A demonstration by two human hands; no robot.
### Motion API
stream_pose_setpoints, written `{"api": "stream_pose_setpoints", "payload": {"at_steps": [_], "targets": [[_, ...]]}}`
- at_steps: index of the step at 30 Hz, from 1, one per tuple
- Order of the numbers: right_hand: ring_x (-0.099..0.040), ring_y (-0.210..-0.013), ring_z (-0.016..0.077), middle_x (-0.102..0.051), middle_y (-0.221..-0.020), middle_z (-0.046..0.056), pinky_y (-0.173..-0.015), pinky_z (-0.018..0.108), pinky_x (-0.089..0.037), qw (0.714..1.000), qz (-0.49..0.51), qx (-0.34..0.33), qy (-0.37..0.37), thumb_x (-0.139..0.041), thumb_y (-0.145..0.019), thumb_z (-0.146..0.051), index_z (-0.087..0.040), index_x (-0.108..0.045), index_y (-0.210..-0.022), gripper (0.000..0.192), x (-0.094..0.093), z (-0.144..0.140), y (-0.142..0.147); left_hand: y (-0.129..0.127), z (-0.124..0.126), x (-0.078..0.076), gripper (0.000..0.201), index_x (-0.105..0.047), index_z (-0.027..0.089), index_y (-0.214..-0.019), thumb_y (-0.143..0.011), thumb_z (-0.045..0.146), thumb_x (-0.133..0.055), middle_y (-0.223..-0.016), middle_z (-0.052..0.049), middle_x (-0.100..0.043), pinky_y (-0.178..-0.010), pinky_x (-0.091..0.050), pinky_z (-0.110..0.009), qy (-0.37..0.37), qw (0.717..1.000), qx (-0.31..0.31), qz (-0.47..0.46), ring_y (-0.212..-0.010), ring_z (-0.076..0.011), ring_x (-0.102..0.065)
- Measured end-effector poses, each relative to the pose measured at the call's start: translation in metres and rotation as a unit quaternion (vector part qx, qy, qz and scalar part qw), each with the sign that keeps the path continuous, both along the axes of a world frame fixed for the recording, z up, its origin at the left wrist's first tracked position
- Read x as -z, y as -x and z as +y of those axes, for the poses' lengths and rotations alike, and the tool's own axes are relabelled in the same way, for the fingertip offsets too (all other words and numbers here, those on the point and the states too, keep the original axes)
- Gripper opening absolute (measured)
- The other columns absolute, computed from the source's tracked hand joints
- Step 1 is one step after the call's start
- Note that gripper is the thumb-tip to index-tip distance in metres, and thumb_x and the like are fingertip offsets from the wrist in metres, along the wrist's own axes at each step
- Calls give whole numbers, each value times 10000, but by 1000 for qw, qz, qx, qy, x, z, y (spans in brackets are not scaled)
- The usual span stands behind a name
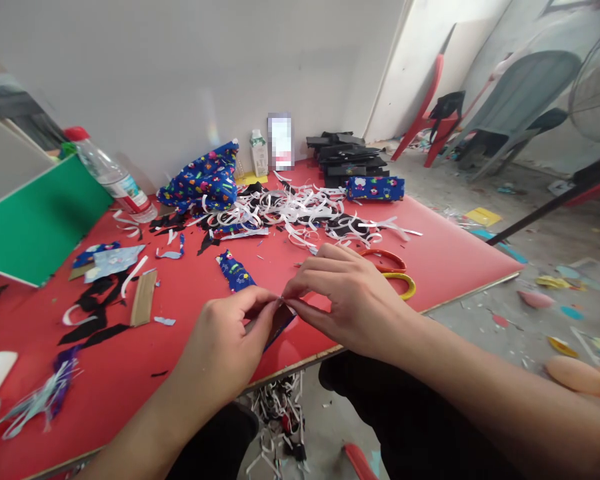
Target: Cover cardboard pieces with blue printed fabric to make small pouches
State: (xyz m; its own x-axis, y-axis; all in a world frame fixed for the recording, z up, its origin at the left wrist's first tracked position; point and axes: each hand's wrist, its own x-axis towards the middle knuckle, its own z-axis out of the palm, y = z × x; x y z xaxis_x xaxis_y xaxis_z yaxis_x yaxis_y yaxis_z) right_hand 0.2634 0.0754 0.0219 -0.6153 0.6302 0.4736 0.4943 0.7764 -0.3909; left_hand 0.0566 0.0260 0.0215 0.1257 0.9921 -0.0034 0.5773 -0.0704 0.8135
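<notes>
Near the table's front edge, my left hand [240,333] and my right hand [347,293] meet, thumbs and forefingers pinched on a small dark piece with a blue edge [279,325]. The fingers cover much of this piece, and its material is hard to make out. Just beyond my left fingertips lies a blue printed fabric strip [235,270]. Scissors [397,285] with one orange and one yellow handle rest beside my right hand, their blades partly hidden behind it.
White and black strip scraps [300,213] are heaped mid-table. Behind them are a bunched blue printed cloth [205,177], a water bottle [115,177], a small carton [259,153], a phone [281,143] and stacked black pieces [350,157]. A green board [45,213] leans at left.
</notes>
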Motion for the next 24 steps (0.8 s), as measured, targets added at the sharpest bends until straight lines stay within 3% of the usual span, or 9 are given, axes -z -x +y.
{"api": "stream_pose_setpoints", "payload": {"at_steps": [6, 10, 14, 19, 24], "targets": [[-543, -786, 199, -747, -843, 22, -724, 354, -368, 997, -38, 4, -62, -666, -1011, -257, -197, -745, -909, 142, 0, -1, 1, 1, 1, 1, 277, -808, 248, -1007, -1031, 410, -585, -932, -7, -828, -656, -538, -266, -19, 999, 18, 19, -838, -203, -767], [-512, -781, 212, -733, -820, 36, -717, 374, -334, 985, -91, 13, -143, -562, -1071, -235, -203, -735, -898, 246, -2, -2, 3, 2, 2, 0, 303, -773, 232, -920, -1048, 385, -545, -842, -1, -797, -626, -489, -264, -30, 999, 30, 22, -749, -179, -724], [-505, -794, 221, -737, -842, 50, -731, 390, -341, 970, -127, 1, -207, -482, -1094, -172, -192, -730, -916, 305, -2, 0, 4, 0, 7, 3, 291, -771, 206, -899, -1006, 414, -599, -806, -27, -781, -624, -481, -266, 20, 998, -14, -57, -731, -186, -707], [-545, -871, 228, -768, -927, 42, -782, 397, -368, 971, -104, -31, -213, -451, -1120, -225, -226, -738, -1006, 309, 10, 15, 3, -1, 17, 13, 314, -777, 155, -895, -896, 462, -706, -694, -35, -722, -527, -403, -245, 126, 972, -66, -189, -580, -154, -615], [-577, -872, 204, -799, -999, 2, -784, 389, -382, 967, -70, -38, -242, -480, -1108, -200, -264, -728, -1035, 267, 16, 22, -4, 8, 29, 27, 322, -749, 151, -864, -841, 472, -767, -624, -7, -685, -490, -357, -220, 123, 965, -106, -204, -510, -120, -549]]}}
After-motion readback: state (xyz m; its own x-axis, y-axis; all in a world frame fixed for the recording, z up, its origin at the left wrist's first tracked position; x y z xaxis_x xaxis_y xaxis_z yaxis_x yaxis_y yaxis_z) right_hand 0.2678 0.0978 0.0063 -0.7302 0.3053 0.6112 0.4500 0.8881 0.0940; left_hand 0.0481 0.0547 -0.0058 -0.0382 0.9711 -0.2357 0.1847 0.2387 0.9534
